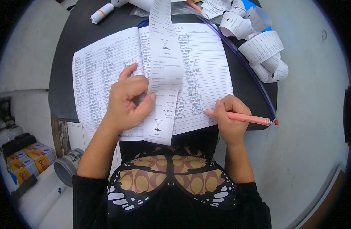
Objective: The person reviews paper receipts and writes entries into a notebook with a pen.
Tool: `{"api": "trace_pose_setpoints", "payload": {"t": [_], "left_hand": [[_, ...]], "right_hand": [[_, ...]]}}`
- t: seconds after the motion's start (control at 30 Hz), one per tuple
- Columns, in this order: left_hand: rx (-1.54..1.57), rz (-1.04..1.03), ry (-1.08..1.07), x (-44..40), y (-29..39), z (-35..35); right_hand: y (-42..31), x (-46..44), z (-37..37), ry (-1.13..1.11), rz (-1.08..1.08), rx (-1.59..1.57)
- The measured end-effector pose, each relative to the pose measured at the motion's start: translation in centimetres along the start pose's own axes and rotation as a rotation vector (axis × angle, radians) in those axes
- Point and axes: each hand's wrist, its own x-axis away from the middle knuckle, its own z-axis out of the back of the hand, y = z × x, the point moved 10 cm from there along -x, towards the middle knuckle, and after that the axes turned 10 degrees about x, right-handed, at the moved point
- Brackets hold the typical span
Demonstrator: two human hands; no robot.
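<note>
An open notebook (206, 76) with handwritten columns on lined pages lies on the dark table. A long printed receipt strip (164, 80) runs down over its middle, its lower end hanging at the notebook's near edge. My left hand (131, 99) pinches the strip's left edge between thumb and fingers, over the left page. My right hand (232, 114) is closed around a pink pen (251, 117), whose tip points left at the lower lines of the right page.
Curled receipts (263, 49) pile at the table's right back. A purple cord-like strip (251, 76) runs beside the notebook. A rolled paper (102, 13) lies at the back left. Below left are a grey bucket (68, 166) and yellow boxes (32, 160).
</note>
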Motion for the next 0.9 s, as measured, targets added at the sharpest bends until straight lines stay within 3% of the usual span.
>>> {"api": "trace_pose_setpoints", "payload": {"t": [0.13,0.43,0.9], "left_hand": [[0.007,0.000,0.012,0.0,0.0,0.1],[0.008,-0.004,0.022,0.0,-0.1,0.1],[0.023,0.011,0.006,0.1,-0.3,0.0]], "right_hand": [[-0.2,0.1,0.0,-0.007,0.048,0.057],[-0.2,0.4,0.0,-0.025,-0.083,-0.198],[-1.0,0.5,-1.8,-0.075,0.006,-0.010]]}}
